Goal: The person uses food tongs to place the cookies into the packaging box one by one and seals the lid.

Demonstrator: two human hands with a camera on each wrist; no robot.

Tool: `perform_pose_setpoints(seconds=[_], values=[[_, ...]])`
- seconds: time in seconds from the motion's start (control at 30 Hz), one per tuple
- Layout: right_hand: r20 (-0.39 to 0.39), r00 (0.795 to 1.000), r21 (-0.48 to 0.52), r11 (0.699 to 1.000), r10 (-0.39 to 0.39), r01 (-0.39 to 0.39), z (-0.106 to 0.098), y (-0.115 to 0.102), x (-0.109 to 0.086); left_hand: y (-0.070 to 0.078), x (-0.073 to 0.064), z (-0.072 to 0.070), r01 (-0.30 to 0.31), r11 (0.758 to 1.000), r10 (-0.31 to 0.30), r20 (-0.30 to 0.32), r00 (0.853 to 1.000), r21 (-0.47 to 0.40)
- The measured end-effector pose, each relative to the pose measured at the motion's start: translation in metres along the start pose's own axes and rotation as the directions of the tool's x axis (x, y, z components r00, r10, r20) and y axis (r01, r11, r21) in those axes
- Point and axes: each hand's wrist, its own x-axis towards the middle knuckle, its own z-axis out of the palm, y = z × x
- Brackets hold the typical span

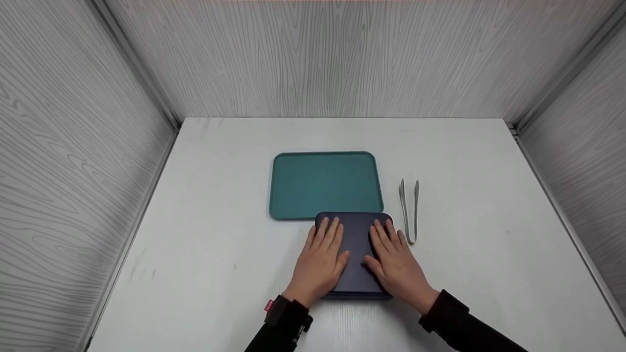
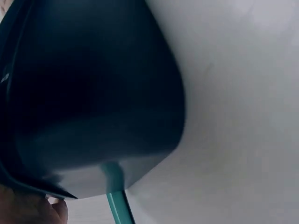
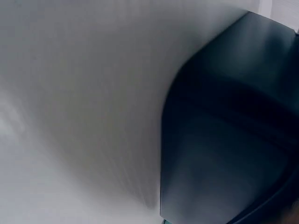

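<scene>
A dark navy rectangular box (image 1: 356, 269) with a flat lid stands on the white table near its front. Both hands lie on top of it, one along each side. My left hand (image 1: 317, 264) rests on the left part of the lid with its fingers straight and pointing away. On the right part lies my right hand (image 1: 398, 266), fingers extended and thumb turned inward. The left wrist view shows the box's smooth side wall (image 2: 98, 93) close up, with fingers (image 2: 32, 207) at the lid's edge. Another side of the box (image 3: 224, 158) fills the right of the right wrist view.
Behind the box lies a teal tray (image 1: 325, 183), its front edge overlapped by the box in the head view. Metal tongs (image 1: 416, 210) lie spread to the right of the tray, near the right hand. Grey wood-grain panels (image 1: 313, 58) enclose the table's back and sides.
</scene>
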Motion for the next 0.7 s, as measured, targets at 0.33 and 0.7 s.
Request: perform_pose_setpoints(seconds=[0.33,0.7], values=[[-0.067,0.995,-0.138,0.988,-0.076,0.066,0.012,0.001,-0.002,0.002,-0.004,0.013,-0.024,0.998,0.026,-0.055,0.998,0.052],[-0.040,0.999,-0.069,0.998,0.001,-0.003,0.001,0.011,0.000,-0.007,-0.001,0.002,0.014,1.000,-0.014,-0.020,1.000,0.014]])
